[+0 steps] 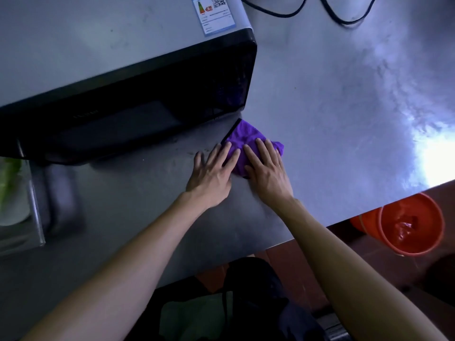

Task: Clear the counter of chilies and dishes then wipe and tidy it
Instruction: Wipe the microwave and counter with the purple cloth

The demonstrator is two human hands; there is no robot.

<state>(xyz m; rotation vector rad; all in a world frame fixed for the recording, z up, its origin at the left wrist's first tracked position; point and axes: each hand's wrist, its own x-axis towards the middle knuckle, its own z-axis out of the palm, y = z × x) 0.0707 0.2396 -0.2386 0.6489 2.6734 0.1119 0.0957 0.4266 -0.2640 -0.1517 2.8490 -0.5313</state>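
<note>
A crumpled purple cloth [248, 137] with a dark edge lies on the steel counter [332, 114], just off the front right corner of a microwave. Both of my hands lie flat on it with straight fingers. My left hand [213, 172] covers the cloth's left side, its fingertips reaching the dark edge. My right hand [267, 168] presses the cloth's right side. No chilies or dishes show on this stretch of counter.
A black-fronted microwave [138, 99] with a label on top fills the upper left. Black cables [344, 17] run along the back. An orange bucket [411, 223] stands on the floor below the counter's right edge. A steel tray with greens [14, 190] sits at far left.
</note>
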